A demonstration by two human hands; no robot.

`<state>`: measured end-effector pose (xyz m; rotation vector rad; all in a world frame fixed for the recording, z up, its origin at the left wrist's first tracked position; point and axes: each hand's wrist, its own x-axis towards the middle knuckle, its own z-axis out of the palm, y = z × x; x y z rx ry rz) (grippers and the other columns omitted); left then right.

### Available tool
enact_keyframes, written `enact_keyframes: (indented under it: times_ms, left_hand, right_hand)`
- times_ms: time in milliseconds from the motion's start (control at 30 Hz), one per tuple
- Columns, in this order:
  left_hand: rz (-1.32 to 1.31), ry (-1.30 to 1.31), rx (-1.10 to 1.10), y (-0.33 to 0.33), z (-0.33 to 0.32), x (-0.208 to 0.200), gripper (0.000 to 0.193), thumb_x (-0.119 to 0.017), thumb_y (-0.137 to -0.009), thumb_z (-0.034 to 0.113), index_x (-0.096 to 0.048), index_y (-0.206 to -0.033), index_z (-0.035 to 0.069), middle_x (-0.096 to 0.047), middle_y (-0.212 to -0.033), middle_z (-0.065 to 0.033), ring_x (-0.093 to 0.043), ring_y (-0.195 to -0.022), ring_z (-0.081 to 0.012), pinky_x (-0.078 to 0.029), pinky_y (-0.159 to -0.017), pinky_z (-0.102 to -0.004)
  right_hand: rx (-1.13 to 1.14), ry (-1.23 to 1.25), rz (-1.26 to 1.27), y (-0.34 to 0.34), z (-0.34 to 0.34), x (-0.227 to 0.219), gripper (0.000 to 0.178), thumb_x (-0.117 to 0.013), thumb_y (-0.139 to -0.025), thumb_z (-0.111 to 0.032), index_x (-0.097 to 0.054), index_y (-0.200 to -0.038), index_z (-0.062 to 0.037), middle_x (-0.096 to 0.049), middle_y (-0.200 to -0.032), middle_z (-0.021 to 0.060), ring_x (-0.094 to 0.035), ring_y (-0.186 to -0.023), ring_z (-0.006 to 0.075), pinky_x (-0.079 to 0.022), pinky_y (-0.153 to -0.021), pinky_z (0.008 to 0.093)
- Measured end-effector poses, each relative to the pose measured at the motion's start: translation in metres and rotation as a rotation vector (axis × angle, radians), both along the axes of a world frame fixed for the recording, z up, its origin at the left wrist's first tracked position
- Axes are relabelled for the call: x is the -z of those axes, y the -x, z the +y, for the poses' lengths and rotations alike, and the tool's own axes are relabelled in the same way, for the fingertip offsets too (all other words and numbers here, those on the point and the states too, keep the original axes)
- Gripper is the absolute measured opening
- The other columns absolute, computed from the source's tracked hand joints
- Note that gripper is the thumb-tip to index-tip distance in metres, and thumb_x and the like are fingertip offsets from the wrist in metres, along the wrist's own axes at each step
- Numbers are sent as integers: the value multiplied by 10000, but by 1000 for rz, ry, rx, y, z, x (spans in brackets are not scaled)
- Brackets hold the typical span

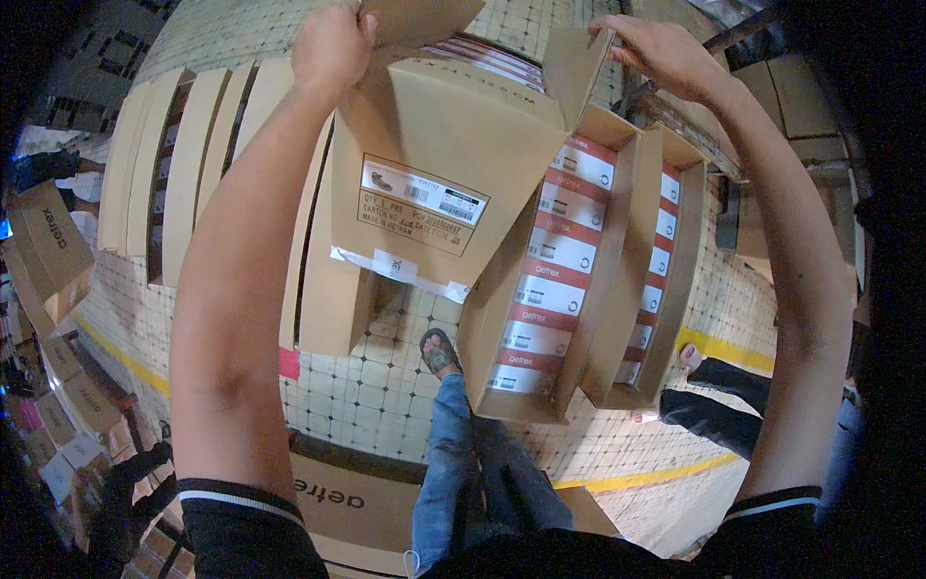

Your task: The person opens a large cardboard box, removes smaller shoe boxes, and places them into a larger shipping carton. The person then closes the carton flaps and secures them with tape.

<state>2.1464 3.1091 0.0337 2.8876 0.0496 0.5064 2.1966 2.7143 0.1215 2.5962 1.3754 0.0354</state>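
Note:
A brown cardboard carton [424,154] with a printed label [422,201] on its side stands tilted in front of me. My left hand [333,53] is closed on its raised left flap [415,21]. On the other side my right hand [661,56] grips the edge of the right flap [576,72], thumb and fingers pinching it. Between the flaps, a row of red and white shoe boxes [492,60] shows inside. White tape [395,268] runs along the carton's lower edge, with one end loose.
Open cartons of red and white shoe boxes [559,241] stand to the right. Tall narrow cartons [198,154] line the left. A closed carton [362,502] lies by my legs. Other people's legs [719,400] are at the right, near a yellow floor line [641,478]. More cartons [87,396] sit far left.

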Motion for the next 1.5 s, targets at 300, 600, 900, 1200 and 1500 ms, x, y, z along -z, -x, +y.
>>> enact_keyframes:
  times_ms: [300, 600, 900, 1200, 1500]
  left_hand:
    - [18, 163, -31, 11, -17, -19, 266, -612, -878, 245, -673, -982, 8, -660, -901, -248, -637, -864, -415, -508, -765, -483]
    - [-35, -11, 23, 10, -12, -15, 316, -571, -916, 320, -673, -955, 24, -658, -849, -212, -636, -823, -409, -510, -752, -493]
    - [214, 216, -45, 269, 2, 72, 213, -609, -901, 184, -585, -801, -3, -566, -714, -201, -586, -699, -385, -451, -637, -496]
    - [745, 382, -388, 473, -39, 175, 265, -596, -922, 270, -663, -940, 15, -646, -883, -206, -624, -857, -391, -497, -724, -467]
    - [745, 408, -120, 353, -31, 229, 524, -631, -870, 266, -491, -1305, 10, -612, -1147, -223, -593, -1059, -385, -465, -929, -453]
  right_hand:
    - [97, 17, 51, -1, 2, 0, 362, -430, -1000, -336, -402, -1333, -198, -645, -1023, 188, -605, -931, 420, -480, -787, 510]
    - [56, -102, 95, 10, 16, 5, 358, -467, -983, -316, -425, -1311, -180, -645, -1080, 172, -609, -973, 403, -493, -821, 488]
    - [-199, -272, 452, 193, 30, 108, 243, -622, -820, -222, -606, -1007, -68, -635, -874, 162, -636, -872, 337, -525, -762, 449]
    - [589, -501, 1107, 518, 91, 192, 232, -612, -880, -260, -597, -968, -46, -556, -979, 166, -584, -956, 357, -504, -818, 458]
    - [969, -340, 1030, 449, 249, 305, 524, -622, -791, -347, -598, -1186, -3, -499, -1245, 268, -448, -1210, 452, -356, -1035, 543]
